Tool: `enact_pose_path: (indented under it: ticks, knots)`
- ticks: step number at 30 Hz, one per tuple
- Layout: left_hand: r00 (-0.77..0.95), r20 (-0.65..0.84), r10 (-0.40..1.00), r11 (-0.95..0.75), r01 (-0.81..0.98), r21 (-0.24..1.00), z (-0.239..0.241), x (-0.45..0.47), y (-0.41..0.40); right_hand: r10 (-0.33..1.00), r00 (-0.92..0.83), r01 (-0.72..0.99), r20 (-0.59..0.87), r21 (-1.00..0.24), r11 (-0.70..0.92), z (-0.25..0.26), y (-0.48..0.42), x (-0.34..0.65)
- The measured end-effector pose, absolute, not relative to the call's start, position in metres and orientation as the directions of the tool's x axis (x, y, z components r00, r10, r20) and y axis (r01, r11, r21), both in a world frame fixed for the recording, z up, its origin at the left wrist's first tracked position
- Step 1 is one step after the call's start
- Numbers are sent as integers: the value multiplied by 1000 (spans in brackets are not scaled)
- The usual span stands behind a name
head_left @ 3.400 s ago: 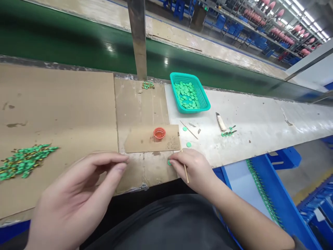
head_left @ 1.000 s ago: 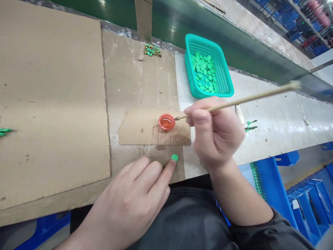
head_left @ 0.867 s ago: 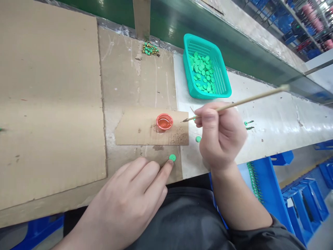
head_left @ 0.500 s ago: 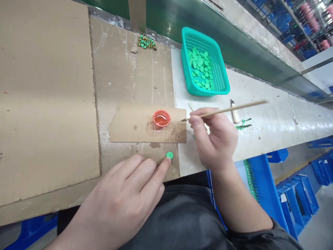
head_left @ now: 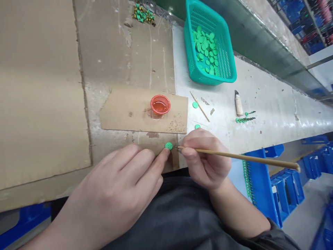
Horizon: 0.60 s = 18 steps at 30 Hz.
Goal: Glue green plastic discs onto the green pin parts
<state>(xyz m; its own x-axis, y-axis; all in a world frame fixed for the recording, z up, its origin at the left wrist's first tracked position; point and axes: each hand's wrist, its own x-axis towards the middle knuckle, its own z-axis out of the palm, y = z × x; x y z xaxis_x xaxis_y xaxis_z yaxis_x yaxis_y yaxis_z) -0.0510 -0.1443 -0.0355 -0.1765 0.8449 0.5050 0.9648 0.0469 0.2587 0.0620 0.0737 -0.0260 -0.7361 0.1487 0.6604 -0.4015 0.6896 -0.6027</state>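
A small round green disc with tiny holes, like a button, lies at the near edge of the worktop. The index fingertip of my left hand presses on its near edge, with the other fingers curled in. My right hand pinches a thin wooden-handled paintbrush, its handle pointing right. The brush tip is at the disc's right edge; whether it touches, I cannot tell. Beyond them, a small red cup of clear liquid stands on a cardboard strip with small specks on it.
A teal basket holds many green discs. Near it lie a thin stick, two loose green discs, and a white tube beside small green-headed pieces. A pile of green and gold pieces sits at the back. Blue crates stand right.
My right hand has brought the brush from beside the red cup down to the green disc, its handle swinging lower right. My left fingertip stays on the disc. The view has shifted slightly.
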Motion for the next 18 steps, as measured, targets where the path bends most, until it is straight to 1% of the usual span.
enact_pose_path:
  ticks: [4, 9, 14, 18]
  knots:
    - [-175, 497, 850, 60, 969, 238, -36, -50, -146, 129, -749, -404, 650, -602, 688, -25, 75, 61]
    - [-170, 488, 856, 66, 973, 223, -35, -50, -147, 99, -744, -403, 661, -562, 722, -25, 75, 59]
    - [-175, 486, 856, 68, 971, 229, -34, -50, -147, 116, -735, -397, 669, -562, 725, -27, 75, 59]
    - [-163, 477, 864, 58, 972, 226, -34, -49, -148, 104, -749, -399, 655, -570, 718, -27, 75, 59]
